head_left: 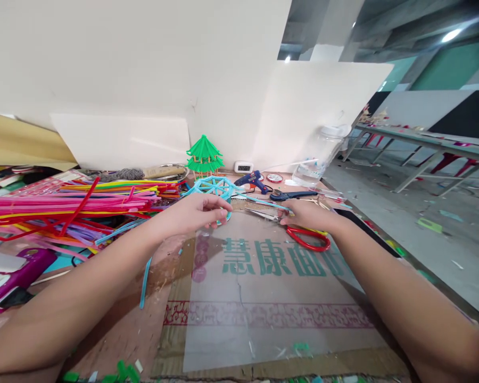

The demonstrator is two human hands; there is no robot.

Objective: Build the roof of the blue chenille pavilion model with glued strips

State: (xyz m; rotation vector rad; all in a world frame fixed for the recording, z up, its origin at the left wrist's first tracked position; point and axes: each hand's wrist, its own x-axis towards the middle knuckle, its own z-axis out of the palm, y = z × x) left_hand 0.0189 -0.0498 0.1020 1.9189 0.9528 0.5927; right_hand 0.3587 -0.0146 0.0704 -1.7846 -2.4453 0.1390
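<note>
A light-blue wheel-shaped frame of pipe cleaners (213,185) stands just beyond my left hand (199,214). The fingers of that hand are curled at its near side, and part of the frame is hidden behind them. From the frame a blue pipe cleaner (263,200) stretches right to my right hand (306,215), whose fingertips are closed on its end. Scissors with red handles (308,246) are also in my right hand, their blades pointing left over the board. Behind the frame stands a small green tiered-roof model (205,157).
Bundled colourful pipe cleaners (72,205) are heaped at left, near a purple tool (16,282). A blue glue gun (252,181), dark pliers (293,195), a white timer (243,167) and a clear jug (317,157) stand at the back. A printed plastic sheet (279,292) covers cardboard in front.
</note>
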